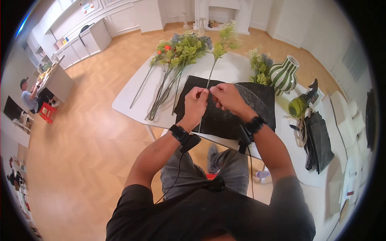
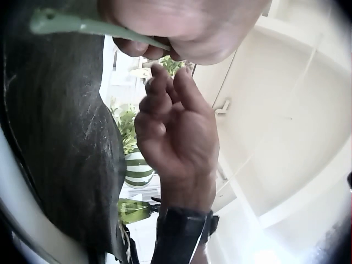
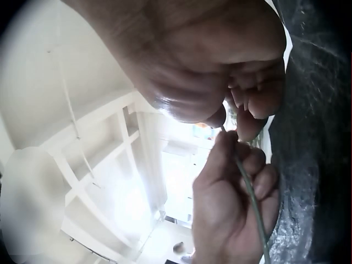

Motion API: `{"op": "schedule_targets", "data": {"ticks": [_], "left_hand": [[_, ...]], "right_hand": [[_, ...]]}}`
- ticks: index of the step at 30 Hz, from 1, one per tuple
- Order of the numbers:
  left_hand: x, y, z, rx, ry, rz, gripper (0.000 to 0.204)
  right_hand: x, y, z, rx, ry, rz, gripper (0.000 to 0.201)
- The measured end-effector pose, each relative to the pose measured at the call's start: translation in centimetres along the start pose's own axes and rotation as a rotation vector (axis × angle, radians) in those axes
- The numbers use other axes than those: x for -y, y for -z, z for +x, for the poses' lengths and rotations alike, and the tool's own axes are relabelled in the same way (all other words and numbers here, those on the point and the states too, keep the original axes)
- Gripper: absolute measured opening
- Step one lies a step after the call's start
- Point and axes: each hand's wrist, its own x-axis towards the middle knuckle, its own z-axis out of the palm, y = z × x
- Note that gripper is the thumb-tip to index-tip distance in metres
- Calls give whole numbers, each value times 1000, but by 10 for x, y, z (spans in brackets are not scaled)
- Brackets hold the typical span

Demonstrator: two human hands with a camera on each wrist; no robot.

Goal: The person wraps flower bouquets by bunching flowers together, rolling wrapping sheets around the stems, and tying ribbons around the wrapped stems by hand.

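Observation:
My left hand (image 1: 196, 102) pinches the thin green stem (image 1: 210, 74) of an artificial flower between thumb and curled fingers. Its leafy, pale-flowered head (image 1: 226, 42) points away from me, while the lower stem (image 3: 254, 206) runs back past my left palm. Close against that grip is my right hand (image 1: 227, 98), fingers bent, thumb and forefinger tips right by the stem. A gap shows between those tips in the left wrist view; I cannot tell whether they hold the stem. Both hands are over a black sheet (image 1: 245, 116) on the white table.
Several artificial flowers (image 1: 183, 52) lie to the left on the table (image 1: 124, 100). Right of the sheet are more flowers (image 1: 261, 66), a green-and-white striped vase (image 1: 284, 74), a green glass vessel (image 1: 297, 106) and folded black material (image 1: 319, 140). A person (image 1: 30, 96) sits far left.

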Motion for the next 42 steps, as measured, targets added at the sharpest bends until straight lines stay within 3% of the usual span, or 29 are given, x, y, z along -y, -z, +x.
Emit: {"op": "schedule_targets", "data": {"ticks": [2,4,7,8,10,11,13,16,19,21,25,27,33,37,42], "left_hand": [[3,0,6,-24,-73,54,18],[4,3,12,8,35,178,14],[9,12,25,19,2,335,17],[14,19,31,16,4,329,17],[17,33,39,158,-23,689,19],[16,39,36,155,-22,683,19],[11,51,26,184,-216,862,21],[-10,66,19,117,-285,827,19],[-18,86,22,3,-336,835,17],[-15,106,31,-138,-473,898,16],[-20,130,40,-216,-363,963,13],[-21,136,41,-184,-297,1022,12],[-27,129,35,-145,-285,1164,14],[-27,132,46,-210,-275,1177,17],[-33,173,68,-340,-267,1035,22]], "right_hand": [[-11,-10,20,-15,-8,52,28],[-18,-17,37,-32,-19,110,28],[-27,-26,59,-78,-50,216,29],[-33,-29,66,-115,-43,126,30],[-43,-34,73,-147,-38,29,31],[-45,-35,75,-156,-48,-63,31],[-42,-37,74,-165,-53,-157,32],[-27,-42,64,-152,-126,-319,29],[-28,-45,66,-159,-43,-380,29],[-27,-47,67,-182,-19,-413,32],[-41,-49,81,-215,-56,-381,32],[-51,-45,90,-187,-8,-515,33],[-53,-46,91,-242,51,-652,37],[-53,-43,91,-211,12,-553,35],[-71,-40,91,-338,82,-431,34]]}}
